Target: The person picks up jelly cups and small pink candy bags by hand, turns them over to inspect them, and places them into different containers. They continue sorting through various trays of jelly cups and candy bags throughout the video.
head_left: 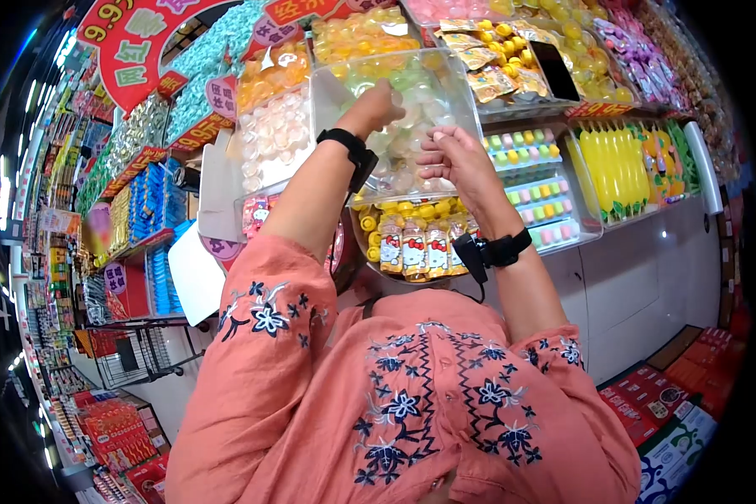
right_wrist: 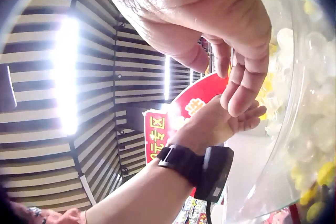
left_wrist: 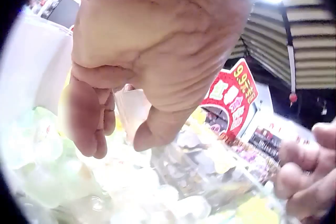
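Observation:
A clear plastic bin [head_left: 336, 160] holds pale green and whitish round jelly cups [head_left: 412, 109]. My left hand [head_left: 380, 107] reaches over these cups with its fingers bent downward. In the left wrist view its thumb [left_wrist: 144, 132] and fingers [left_wrist: 92, 129] stand apart above the cups. The right hand [head_left: 460, 164] hovers at the right side of the bin, fingers loosely bent and holding nothing. From the right wrist, the left hand [right_wrist: 210, 124] appears just beyond the right fingers [right_wrist: 247, 85], close to the bin's wall.
Orange jelly cups [head_left: 273, 76] fill bins behind and left. A phone [head_left: 554, 71] lies on snack packets at the back right. Hello Kitty packets [head_left: 416, 250] sit in front below the bin. Yellow pouches [head_left: 617, 168] stand right; a shopping cart [head_left: 139, 361] is at the left.

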The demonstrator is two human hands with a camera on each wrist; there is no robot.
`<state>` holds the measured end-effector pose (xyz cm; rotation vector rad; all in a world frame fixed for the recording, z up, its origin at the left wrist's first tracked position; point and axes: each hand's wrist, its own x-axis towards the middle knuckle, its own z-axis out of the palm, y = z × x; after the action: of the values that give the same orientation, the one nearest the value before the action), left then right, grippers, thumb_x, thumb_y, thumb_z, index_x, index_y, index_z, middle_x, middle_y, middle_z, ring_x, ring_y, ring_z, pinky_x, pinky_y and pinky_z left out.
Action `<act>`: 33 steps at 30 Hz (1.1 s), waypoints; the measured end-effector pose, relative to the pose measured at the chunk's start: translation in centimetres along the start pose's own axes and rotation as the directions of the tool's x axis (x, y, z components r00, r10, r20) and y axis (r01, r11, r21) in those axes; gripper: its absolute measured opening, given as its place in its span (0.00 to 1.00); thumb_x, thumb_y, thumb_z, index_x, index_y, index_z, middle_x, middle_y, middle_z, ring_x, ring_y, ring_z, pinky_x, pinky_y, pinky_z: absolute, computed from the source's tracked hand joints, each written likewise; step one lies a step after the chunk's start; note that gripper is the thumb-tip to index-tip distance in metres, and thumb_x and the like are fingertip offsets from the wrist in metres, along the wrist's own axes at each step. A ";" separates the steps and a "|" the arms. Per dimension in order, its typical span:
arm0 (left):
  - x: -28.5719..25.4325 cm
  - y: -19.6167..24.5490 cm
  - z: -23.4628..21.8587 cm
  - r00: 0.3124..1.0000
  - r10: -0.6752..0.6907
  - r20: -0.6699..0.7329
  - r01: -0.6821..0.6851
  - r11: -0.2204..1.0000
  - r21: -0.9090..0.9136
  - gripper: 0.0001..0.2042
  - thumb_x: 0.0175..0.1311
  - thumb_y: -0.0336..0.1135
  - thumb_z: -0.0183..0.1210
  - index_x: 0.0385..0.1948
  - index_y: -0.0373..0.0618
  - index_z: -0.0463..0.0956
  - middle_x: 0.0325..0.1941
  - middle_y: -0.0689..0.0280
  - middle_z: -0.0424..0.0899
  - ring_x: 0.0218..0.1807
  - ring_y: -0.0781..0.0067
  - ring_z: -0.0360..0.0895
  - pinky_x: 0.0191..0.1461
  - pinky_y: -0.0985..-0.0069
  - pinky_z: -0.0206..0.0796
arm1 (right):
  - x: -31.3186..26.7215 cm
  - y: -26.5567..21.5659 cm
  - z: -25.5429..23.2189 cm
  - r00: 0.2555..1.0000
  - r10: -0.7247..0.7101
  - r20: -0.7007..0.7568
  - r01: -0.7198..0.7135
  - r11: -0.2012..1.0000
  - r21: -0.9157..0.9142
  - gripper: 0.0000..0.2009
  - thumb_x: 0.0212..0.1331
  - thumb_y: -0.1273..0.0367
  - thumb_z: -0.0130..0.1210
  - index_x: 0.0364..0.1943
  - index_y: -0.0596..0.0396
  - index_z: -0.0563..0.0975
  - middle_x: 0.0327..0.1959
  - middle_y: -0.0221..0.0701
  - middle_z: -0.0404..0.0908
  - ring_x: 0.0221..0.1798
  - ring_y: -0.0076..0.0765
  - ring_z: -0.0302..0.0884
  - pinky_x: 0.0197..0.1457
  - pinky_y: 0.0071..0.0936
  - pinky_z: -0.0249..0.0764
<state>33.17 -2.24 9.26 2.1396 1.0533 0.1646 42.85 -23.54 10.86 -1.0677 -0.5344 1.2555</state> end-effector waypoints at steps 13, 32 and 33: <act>-15.6 -3.5 -6.7 0.927 0.210 0.312 0.279 0.173 -0.945 0.29 0.74 0.62 0.33 0.45 0.44 0.73 0.26 0.62 0.81 0.14 0.77 0.69 0.14 0.84 0.58 | -0.6 2.3 11.1 0.954 -0.228 0.193 0.243 0.969 -0.055 0.26 0.66 0.62 0.53 0.65 0.60 0.64 0.54 0.35 0.74 0.53 0.27 0.76 0.55 0.27 0.74; -22.2 -17.3 -11.5 0.993 -0.061 0.098 0.116 0.520 -0.846 0.16 0.72 0.48 0.52 0.47 0.44 0.73 0.32 0.66 0.82 0.27 0.81 0.79 0.24 0.87 0.65 | 3.2 11.5 21.5 0.999 0.034 0.020 -0.022 0.909 -0.417 0.22 0.61 0.59 0.59 0.49 0.66 0.72 0.41 0.38 0.80 0.39 0.28 0.81 0.39 0.23 0.78; -22.0 -17.8 -11.4 0.993 -0.057 0.103 0.117 0.537 -0.835 0.15 0.72 0.46 0.53 0.47 0.44 0.73 0.32 0.67 0.82 0.28 0.81 0.79 0.25 0.87 0.66 | 2.7 11.6 22.0 0.998 0.039 0.050 -0.016 0.918 -0.396 0.21 0.63 0.60 0.58 0.49 0.66 0.71 0.40 0.38 0.80 0.36 0.29 0.81 0.37 0.24 0.79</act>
<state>2.80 -4.94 9.95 1.1768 0.7878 0.4566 19.76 -13.90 10.05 -1.3825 -0.8458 1.2334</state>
